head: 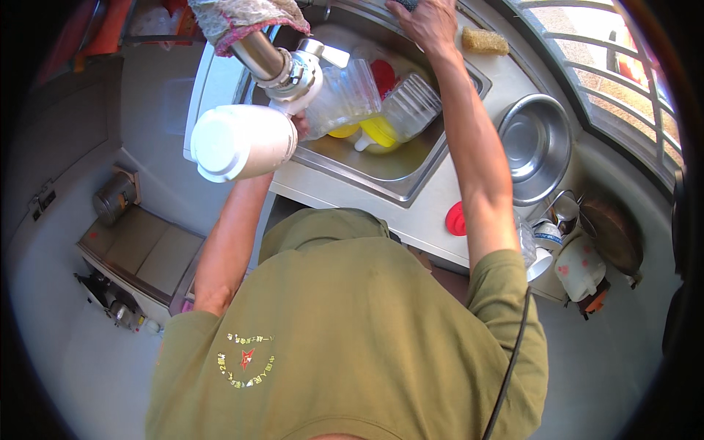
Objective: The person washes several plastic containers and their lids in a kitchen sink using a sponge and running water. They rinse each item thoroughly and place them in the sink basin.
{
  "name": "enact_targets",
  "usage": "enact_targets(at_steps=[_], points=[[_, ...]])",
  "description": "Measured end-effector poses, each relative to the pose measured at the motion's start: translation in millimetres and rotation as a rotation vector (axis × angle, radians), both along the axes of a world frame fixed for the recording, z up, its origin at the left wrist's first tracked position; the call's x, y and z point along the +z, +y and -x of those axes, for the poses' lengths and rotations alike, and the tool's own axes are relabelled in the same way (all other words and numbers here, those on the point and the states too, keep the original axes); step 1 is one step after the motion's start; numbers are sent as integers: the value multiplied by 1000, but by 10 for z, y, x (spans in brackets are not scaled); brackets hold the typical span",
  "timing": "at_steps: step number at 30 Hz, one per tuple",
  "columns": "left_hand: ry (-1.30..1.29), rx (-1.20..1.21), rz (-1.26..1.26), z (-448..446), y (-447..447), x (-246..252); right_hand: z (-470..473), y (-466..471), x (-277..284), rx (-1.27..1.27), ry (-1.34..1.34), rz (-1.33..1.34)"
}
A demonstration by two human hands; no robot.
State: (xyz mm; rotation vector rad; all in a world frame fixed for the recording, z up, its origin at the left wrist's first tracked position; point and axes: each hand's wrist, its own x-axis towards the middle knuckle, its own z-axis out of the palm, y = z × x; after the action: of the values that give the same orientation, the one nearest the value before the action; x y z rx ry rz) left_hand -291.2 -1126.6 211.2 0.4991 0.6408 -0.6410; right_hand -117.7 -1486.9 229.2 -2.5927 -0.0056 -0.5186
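Observation:
My left hand point(301, 124) is mostly hidden behind the white faucet-mounted water filter point(245, 142). Its visible fingers are at the near end of a clear ribbed plastic jar point(344, 99), which is tilted over the stainless steel sink point(379, 165). At the far rim of the sink, my right hand point(432, 25) has its thumb and fingers around a dark scouring pad point(407, 4), partly cut off by the top edge. A second clear plastic jar point(412, 107) lies in the basin beside a yellow lid with a white spout point(378, 132) and a red lid point(383, 77).
A tan sponge point(485, 42) lies behind the sink's right corner. To the right stand a steel basin point(532, 143), a red lid point(455, 219), bowls point(547, 236) and a wok point(613, 234). The faucet pipe point(261, 55), cloth-wrapped, overhangs the sink. A barred window point(599, 60) borders the counter.

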Motion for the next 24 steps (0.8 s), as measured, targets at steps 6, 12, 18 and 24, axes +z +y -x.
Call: enact_targets(at_steps=[6, 12, 18, 24], points=[[-91, -91, -127, -39, -240, 205, -151, 24, -594, 111, 71, -149], [13, 14, -189, -69, -367, 25, 1491, 1063, 442, 223, 72, -524], [-44, -183, -398, -68, -582, 307, 1625, 1339, 387, 45, 139, -734], [-237, 39, -260, -185, -741, 490, 1648, 1334, 493, 345, -81, -355]])
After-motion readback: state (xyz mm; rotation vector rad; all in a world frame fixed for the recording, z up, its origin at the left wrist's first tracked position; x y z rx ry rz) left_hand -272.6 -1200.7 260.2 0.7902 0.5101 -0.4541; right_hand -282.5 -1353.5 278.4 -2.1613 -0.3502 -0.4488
